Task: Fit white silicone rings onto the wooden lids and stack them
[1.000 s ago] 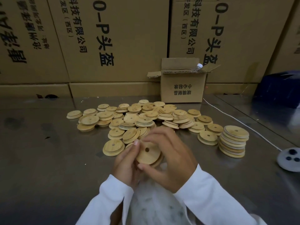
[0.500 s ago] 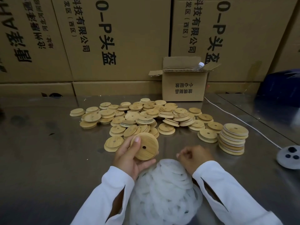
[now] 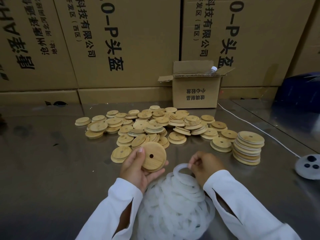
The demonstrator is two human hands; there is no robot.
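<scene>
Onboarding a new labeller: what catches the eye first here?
The sprawl of loose wooden lids fills the middle of the view. Up front, the left hand holds one lid while the right hand pinches a white ring atop the heap of rings. A neat stack of ringed lids stands at the right.

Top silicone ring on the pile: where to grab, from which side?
Pinch the top ring at its far arc, from above and the right, as the right hand does. It is thin and flat, and only that arc stands clear of the ring pile; the near part lies on other rings.
</scene>
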